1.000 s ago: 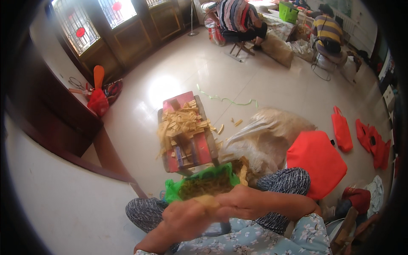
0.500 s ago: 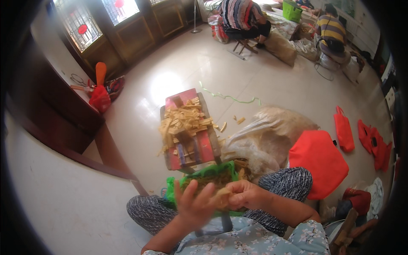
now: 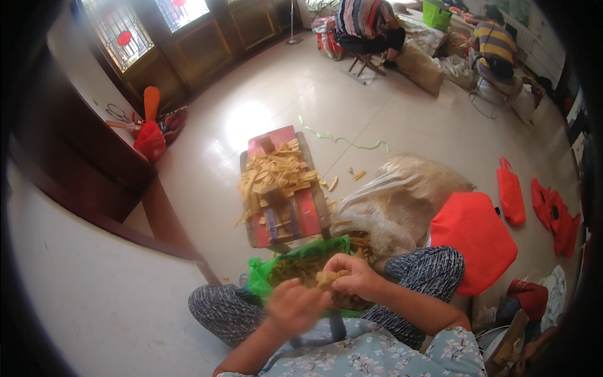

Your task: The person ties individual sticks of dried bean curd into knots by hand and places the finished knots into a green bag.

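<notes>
My right hand pinches a small tan piece, which looks like a folded strip or small bundle. Close beside it, my left hand is smeared by motion with its fingers partly curled, and whether it grips anything is unclear. Below both hands, between my knees, a green plastic bag lies open with many brownish-tan pieces inside. Just beyond it stands a low bench with a red top, on which a pile of pale yellow strips is heaped.
A translucent sack lies right of the bench, beside a red cloth-like item. Loose strips and a green ribbon are on the floor. Two people sit working at the back. A white wall borders the left.
My left hand was raised with fingers spread and has dropped, its fingers curling in. My right hand has moved slightly up and left, still holding the tan piece. The view has shifted a little.
</notes>
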`<state>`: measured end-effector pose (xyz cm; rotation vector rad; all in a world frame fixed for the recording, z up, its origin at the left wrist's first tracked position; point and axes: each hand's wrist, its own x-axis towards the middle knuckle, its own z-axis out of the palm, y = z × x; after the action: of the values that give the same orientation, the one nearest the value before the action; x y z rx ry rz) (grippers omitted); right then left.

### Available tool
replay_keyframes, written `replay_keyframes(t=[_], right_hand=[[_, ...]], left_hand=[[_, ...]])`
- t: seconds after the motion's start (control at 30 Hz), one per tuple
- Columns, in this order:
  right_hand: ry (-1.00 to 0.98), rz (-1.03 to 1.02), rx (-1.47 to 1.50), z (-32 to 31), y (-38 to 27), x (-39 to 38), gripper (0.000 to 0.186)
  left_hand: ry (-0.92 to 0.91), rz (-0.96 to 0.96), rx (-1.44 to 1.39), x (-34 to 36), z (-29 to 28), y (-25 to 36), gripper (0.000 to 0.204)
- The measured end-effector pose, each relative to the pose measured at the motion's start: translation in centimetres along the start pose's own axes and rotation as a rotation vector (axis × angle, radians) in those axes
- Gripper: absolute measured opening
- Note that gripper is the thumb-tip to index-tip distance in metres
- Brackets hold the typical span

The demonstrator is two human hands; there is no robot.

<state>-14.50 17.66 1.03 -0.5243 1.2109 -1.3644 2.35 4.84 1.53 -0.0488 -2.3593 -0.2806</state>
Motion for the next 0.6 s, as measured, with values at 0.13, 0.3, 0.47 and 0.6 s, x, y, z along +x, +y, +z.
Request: replay_keyframes(t=[0.13,0.3,0.47,0.6], right_hand=[[-0.019,-0.199,-0.188,-0.3,2.0,1.0,0.040],[-0.111,-0.041,-0.061,-0.1,0.9,0.4,0.048],[0.025,-0.390,-0.694,0.6,0.7,1.0,0.047],[0.063,-0.086,-0.271,-1.1,-1.0,-1.0,0.047]], left_hand=[[-0.095,-0.118,0.113,-0.1,0.7,0.1,0.010],[-0.179,-0.480,-0.350,-0.5,0.9,-0.6,0.015],[-0.310,-0.932,-0.831,-0.4,0.8,-1.7,0.013],[-0.006,-1.382,-1.404,-1.5,1.3,-3.2,0.012]])
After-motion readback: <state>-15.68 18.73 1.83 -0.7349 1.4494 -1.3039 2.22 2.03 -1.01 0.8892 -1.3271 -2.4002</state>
